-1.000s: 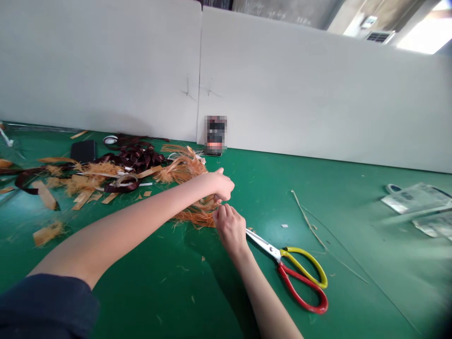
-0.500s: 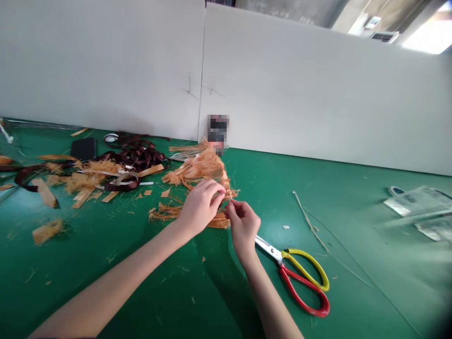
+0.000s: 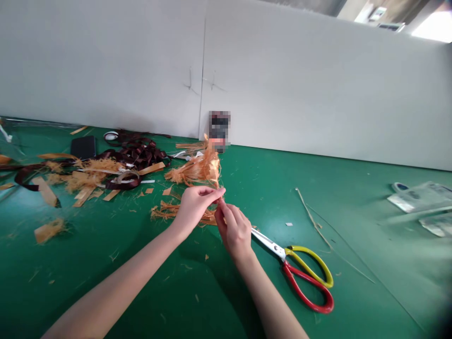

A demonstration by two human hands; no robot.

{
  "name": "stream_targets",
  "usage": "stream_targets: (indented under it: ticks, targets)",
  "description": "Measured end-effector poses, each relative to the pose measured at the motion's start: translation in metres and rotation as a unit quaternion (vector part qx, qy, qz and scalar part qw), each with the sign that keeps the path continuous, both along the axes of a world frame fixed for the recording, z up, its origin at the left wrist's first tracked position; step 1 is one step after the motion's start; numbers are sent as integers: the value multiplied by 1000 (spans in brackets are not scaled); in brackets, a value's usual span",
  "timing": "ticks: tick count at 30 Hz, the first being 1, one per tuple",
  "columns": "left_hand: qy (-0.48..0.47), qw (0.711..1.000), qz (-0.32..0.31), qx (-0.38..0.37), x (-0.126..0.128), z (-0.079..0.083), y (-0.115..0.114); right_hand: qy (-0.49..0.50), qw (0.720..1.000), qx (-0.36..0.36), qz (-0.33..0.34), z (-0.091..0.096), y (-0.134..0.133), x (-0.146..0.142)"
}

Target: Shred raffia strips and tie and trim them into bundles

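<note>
My left hand [image 3: 193,207] pinches the base of an orange raffia tuft [image 3: 201,168], which stands up above the fingers. My right hand [image 3: 233,230] is closed against it from the right, fingertips meeting the left hand's at the tuft's base. A flatter bundle of orange raffia [image 3: 169,212] lies on the green table [image 3: 247,183] under my hands. Scissors with one yellow and one red handle [image 3: 303,273] lie closed just right of my right hand, blades pointing toward it.
A heap of dark brown ribbon [image 3: 136,153], orange raffia scraps [image 3: 84,174] and tan strips lies at the left. A black phone [image 3: 83,147] sits behind it. Thin loose strands [image 3: 318,226] cross the table at right. Clear plastic packets [image 3: 423,202] lie at far right. White boards [image 3: 282,75] wall the back.
My left arm drew back from a reach across the raffia, and both hands lifted a tuft off the pile. The tuft now stands upright between my fingertips.
</note>
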State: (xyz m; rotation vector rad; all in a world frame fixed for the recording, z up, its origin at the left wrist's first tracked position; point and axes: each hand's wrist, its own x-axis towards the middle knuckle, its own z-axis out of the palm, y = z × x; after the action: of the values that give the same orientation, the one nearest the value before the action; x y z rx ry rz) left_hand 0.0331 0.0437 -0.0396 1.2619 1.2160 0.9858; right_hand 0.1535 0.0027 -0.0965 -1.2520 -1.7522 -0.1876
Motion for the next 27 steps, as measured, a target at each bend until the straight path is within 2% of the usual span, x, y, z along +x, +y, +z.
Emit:
stream_targets:
  ticks: [3, 6, 10, 13, 15, 18, 22, 25, 27]
  targets:
    - [12, 999, -4, -30, -11, 1, 9, -60, 998, 8, 33, 4, 3, -3]
    - [72, 997, -26, 14, -25, 10, 16, -101, 992, -11, 78, 22, 4, -4]
    - [185, 972, -61, 131, -42, 32, 21, -99, 987, -57, 111, 70, 11, 5]
    - [250, 945, -83, 193, -50, 52, 23, -122, 991, 14, 47, 109, 26, 14]
    - [287, 924, -82, 240, -53, 63, 24, -181, 981, 20, 67, 126, 39, 18]
    - [310, 889, -88, 326, -56, 73, 25, -232, 964, -20, 128, 131, 56, 19]
    - [320, 846, -136, 405, -56, 76, 27, -225, 964, 12, 138, 126, 63, 18]
    - [322, 835, -152, 419, -54, 74, 27, -205, 969, 19, 139, 128, 61, 21]
    - [307, 839, -152, 423, -53, 74, 27, -184, 974, -2, 135, 131, 59, 25]
